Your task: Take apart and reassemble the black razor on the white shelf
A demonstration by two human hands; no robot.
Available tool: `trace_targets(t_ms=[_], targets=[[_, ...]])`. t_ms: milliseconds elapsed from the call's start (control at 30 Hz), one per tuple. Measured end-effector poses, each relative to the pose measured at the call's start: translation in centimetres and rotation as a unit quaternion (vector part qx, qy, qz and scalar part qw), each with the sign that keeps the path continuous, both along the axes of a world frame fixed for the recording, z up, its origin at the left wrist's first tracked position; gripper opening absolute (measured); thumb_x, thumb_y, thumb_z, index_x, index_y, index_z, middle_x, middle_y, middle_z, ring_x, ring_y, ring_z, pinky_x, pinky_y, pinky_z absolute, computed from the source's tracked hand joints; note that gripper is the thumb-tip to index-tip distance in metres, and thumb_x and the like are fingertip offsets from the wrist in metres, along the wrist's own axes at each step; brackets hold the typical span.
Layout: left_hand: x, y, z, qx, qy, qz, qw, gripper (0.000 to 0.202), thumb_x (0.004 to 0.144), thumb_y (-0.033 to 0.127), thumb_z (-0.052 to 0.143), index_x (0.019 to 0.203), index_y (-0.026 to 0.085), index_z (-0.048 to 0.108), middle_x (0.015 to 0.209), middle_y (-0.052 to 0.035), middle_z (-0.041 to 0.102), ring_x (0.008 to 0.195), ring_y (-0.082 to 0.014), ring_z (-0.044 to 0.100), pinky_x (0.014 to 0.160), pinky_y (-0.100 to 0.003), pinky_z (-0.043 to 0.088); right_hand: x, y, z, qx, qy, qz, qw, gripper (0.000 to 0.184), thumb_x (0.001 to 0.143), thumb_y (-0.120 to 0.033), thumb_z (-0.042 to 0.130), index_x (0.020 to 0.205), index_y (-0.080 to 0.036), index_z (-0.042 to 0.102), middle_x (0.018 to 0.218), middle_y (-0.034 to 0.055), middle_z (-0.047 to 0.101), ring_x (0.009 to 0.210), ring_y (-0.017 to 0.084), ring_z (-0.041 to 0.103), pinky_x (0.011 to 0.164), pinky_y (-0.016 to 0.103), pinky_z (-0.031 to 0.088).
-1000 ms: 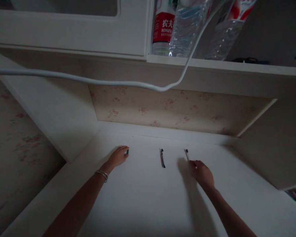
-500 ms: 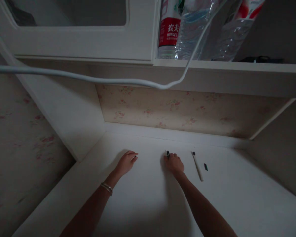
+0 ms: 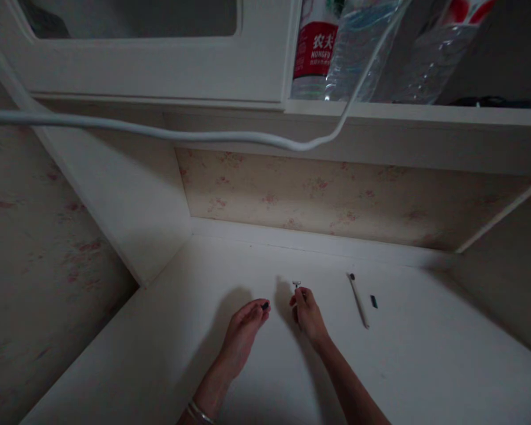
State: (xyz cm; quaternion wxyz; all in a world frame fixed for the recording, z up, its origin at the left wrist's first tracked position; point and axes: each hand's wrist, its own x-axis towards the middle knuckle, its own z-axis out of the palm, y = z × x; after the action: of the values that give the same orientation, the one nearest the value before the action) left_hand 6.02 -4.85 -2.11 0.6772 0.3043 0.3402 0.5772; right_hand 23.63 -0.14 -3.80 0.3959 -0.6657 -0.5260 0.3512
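Dim light, white tabletop (image 3: pixel 256 378) set in an alcove with floral wallpaper behind.

Left hand (image 3: pixel 244 326): low over the tabletop, fingers drawn together, a small dark piece (image 3: pixel 265 306) pinched at the fingertips. Metal bangles (image 3: pixel 199 412) on that wrist.

Right hand (image 3: pixel 307 310): just beside the left, at its 3 o'clock, the two fingertip groups near each other but apart. Fingers curled closed around a slim tool; only its pale metal tip (image 3: pixel 297 284) shows, sticking out at the hand's 12 o'clock. What kind of tool it is cannot be told in this light.

At 3 o'clock from the right hand, well clear of it: a white pen-like stick with a dark end (image 3: pixel 358 300), lying flat on the tabletop, dark end toward the back wall. Just beside it, at its 3 o'clock, a small dark cap (image 3: pixel 374 301), not touching.

Overhead: a white cable (image 3: pixel 159 132) sags across the view. On the shelf (image 3: pixel 416 113) above, a red-labelled water bottle (image 3: pixel 313 53) stands next to clear plastic bottles (image 3: pixel 358 50).
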Motion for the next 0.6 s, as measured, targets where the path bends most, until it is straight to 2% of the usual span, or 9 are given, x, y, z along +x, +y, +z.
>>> trace_targets(t_ms=[100,200,267,367,500,600], targets=[[0.3,-0.4,-0.5,-0.021,-0.085,-0.011,0.996,0.031,0.075,0.031,0.071,0.099,0.013,0.068,0.109,-0.0120,0.065,0.107,-0.0225,0.058,0.104,-0.038,0.037,-1.8,-3.8,-0.2,-0.016,0.131,-0.008,0.991,0.049,0.086,-0.065,0.029,0.090,-0.020,0.049,0.060,-0.0055,0.048,0.040,0.010,0.041,0.037,0.020,0.031],[0.1,-0.6,-0.9,-0.024,-0.115,-0.018,0.993,0.029,0.075,0.028,0.071,0.100,0.013,0.067,0.111,-0.0116,0.065,0.108,-0.0220,0.058,0.104,-0.037,0.037,-3.2,-6.6,-0.3,-0.060,0.375,-0.025,0.925,0.045,0.077,-0.065,0.053,0.084,-0.020,0.054,0.053,-0.0085,0.039,0.038,0.007,0.030,0.035,0.018,0.020],[-0.1,-0.7,-1.0,-0.027,-0.123,-0.024,0.992,0.029,0.074,0.027,0.072,0.099,0.014,0.068,0.110,-0.0114,0.066,0.106,-0.0217,0.059,0.103,-0.036,0.038,-3.9,-7.7,-0.4,-0.061,0.463,-0.027,0.884,0.040,0.073,-0.058,0.063,0.077,-0.019,0.055,0.052,-0.0075,0.040,0.041,0.008,0.032,0.037,0.018,0.022],[-0.4,-0.8,-1.2,-0.029,-0.134,-0.044,0.990,0.028,0.074,0.028,0.072,0.098,0.013,0.069,0.110,-0.0117,0.066,0.105,-0.0214,0.059,0.102,-0.035,0.040,-4.6,-8.5,-0.4,-0.039,0.497,-0.015,0.867,0.035,0.072,-0.052,0.067,0.072,-0.019,0.056,0.056,-0.0046,0.045,0.047,0.009,0.036,0.041,0.019,0.025],[-0.5,-0.9,-1.6,-0.024,-0.137,-0.059,0.989,0.028,0.075,0.030,0.071,0.098,0.014,0.069,0.109,-0.0112,0.067,0.104,-0.0208,0.060,0.101,-0.034,0.040,-5.3,-9.2,0.2,-0.046,0.485,0.007,0.873,0.037,0.076,-0.053,0.063,0.068,-0.019,0.052,0.055,-0.0057,0.037,0.046,0.009,0.028,0.041,0.019,0.020],[-0.5,-0.9,-1.9,-0.022,-0.137,-0.057,0.989,0.030,0.073,0.030,0.073,0.098,0.014,0.070,0.109,-0.0106,0.067,0.102,-0.0206,0.061,0.098,-0.033,0.042,-6.1,-9.7,0.9,-0.029,0.462,0.018,0.886,0.040,0.076,-0.054,0.062,0.064,-0.019,0.047,0.056,-0.0058,0.033,0.048,0.009,0.025,0.043,0.019,0.021]])
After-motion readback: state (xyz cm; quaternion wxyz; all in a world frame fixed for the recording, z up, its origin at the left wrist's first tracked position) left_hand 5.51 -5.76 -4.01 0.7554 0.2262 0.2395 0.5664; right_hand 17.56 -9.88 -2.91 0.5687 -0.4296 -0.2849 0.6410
